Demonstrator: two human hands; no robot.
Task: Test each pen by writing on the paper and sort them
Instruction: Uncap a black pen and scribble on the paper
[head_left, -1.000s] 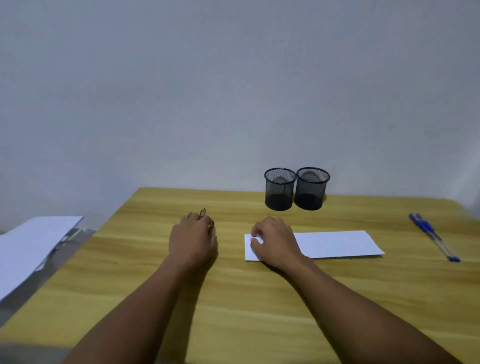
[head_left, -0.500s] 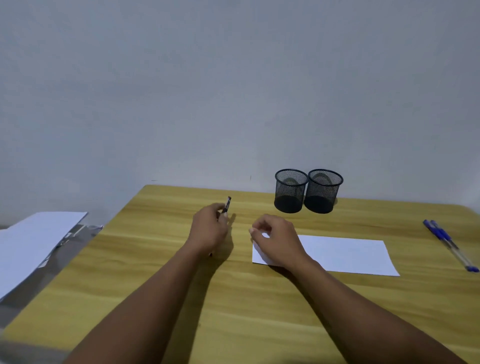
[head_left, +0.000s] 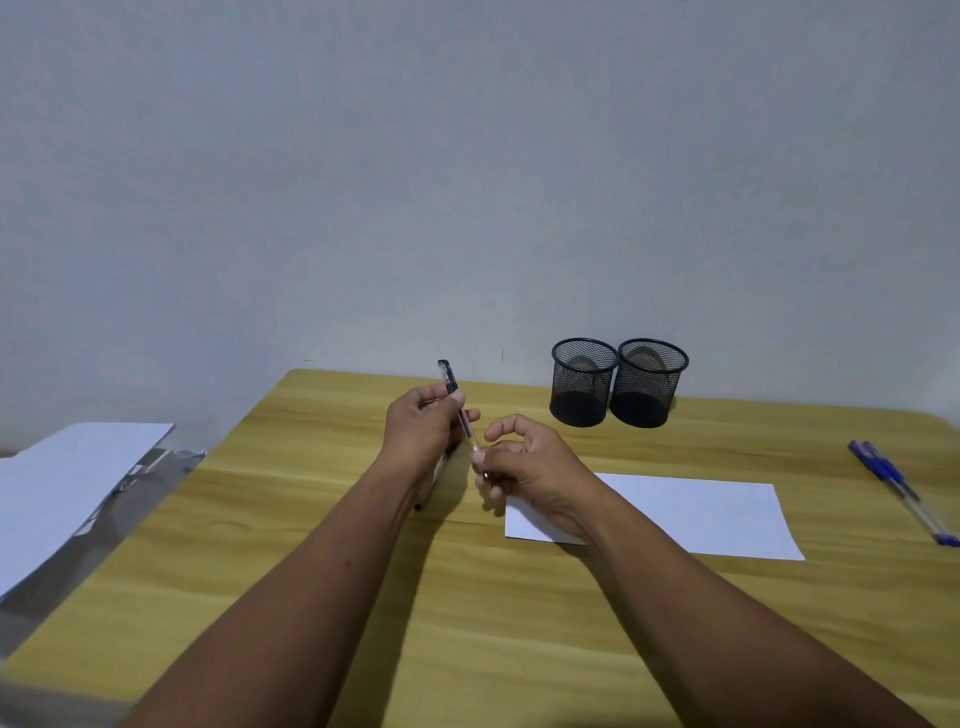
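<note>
Aloft, left hand (head_left: 422, 436) and right hand (head_left: 527, 467) pinch pen (head_left: 450, 382).

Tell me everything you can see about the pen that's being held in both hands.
The pen is slim, with a clear plastic-looking barrel and a black end pointing up and away. It is tilted, held above the table. The left hand grips its upper part; the right hand pinches its lower end, hiding the tip.

Office-like desk corner: wooden table (head_left: 519, 597), mesh pen cups (head_left: 618, 384), bare wall (head_left: 467, 182).
</note>
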